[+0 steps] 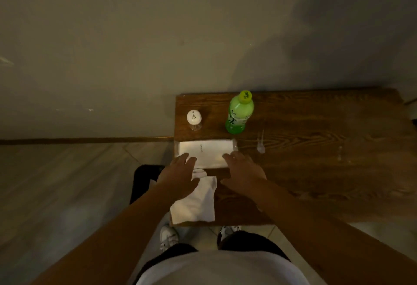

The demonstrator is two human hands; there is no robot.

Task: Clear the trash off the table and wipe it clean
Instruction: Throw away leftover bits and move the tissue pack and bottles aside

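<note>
A dark wooden table [316,178] fills the right of the head view. A white tissue pack [206,149] lies at its left edge. A white cloth [196,203] lies nearer me, partly under my left hand [178,177]. My left hand hovers with fingers spread, its fingertips at the pack's near left corner. My right hand [242,172] is also spread, fingertips at the pack's near right corner, holding nothing. A green bottle [239,113] stands behind the pack. A clear plastic spoon [261,142] lies to the bottle's right.
A small white shaker [194,119] stands at the table's far left corner. A dark bin [144,181] sits on the floor left of the table, beneath my left arm. A wall rises behind the table. My shoes [168,237] show under the near edge.
</note>
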